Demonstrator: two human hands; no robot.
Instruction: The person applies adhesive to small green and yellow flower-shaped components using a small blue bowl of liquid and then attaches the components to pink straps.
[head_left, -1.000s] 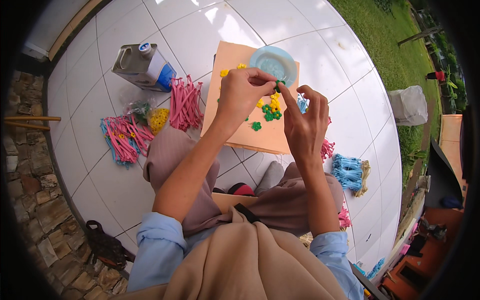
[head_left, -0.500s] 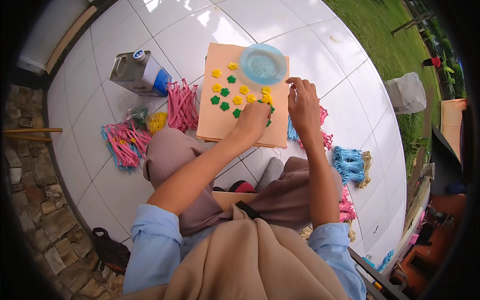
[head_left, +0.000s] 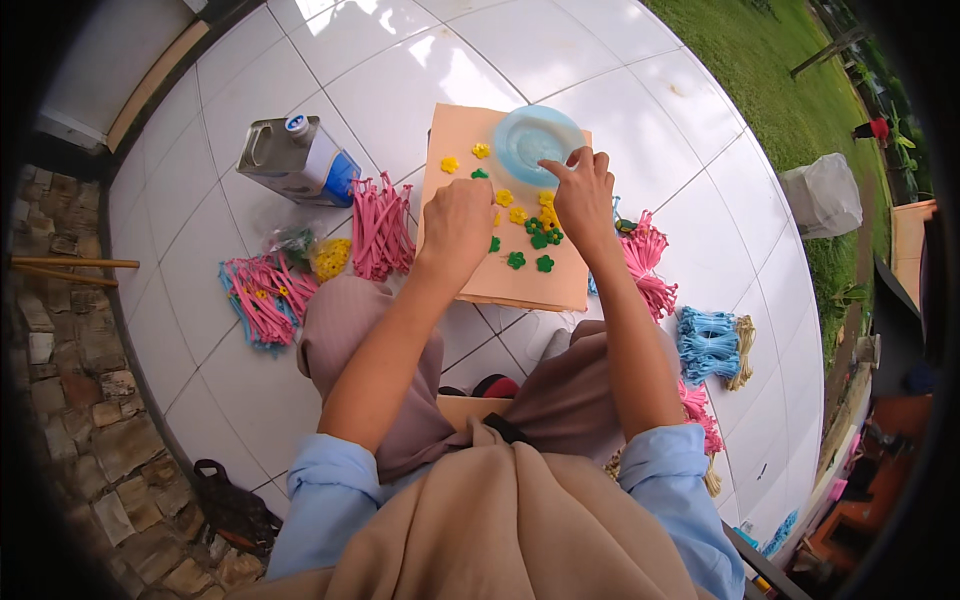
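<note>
Yellow flower pieces [head_left: 504, 197] and green flower pieces [head_left: 516, 260] lie spread on a peach board [head_left: 540, 288] in front of me. Some of them sit bunched together near the board's right side. My left hand [head_left: 458, 228] is over the board's left part, fingers curled downward and closed; whatever they pinch is hidden beneath the hand. A translucent blue dish [head_left: 508, 130] stands on the board's far right corner. My right hand [head_left: 586, 195] reaches to the dish's near rim, its index finger stretched into the dish, with nothing visible held.
On the left are a metal can [head_left: 300, 165], pink strap bundles [head_left: 381, 232], a clear bag of yellow pieces [head_left: 331, 259] and a pink-and-blue bundle [head_left: 265, 300]. Right of the board lie pink bundles [head_left: 648, 262] and blue bundles [head_left: 708, 343]. A white sack [head_left: 822, 195] stands beyond the tiles.
My left hand has moved left, away from the bunched flowers, to the board's left part. My right index finger has come into the dish. The whole view has shifted slightly.
</note>
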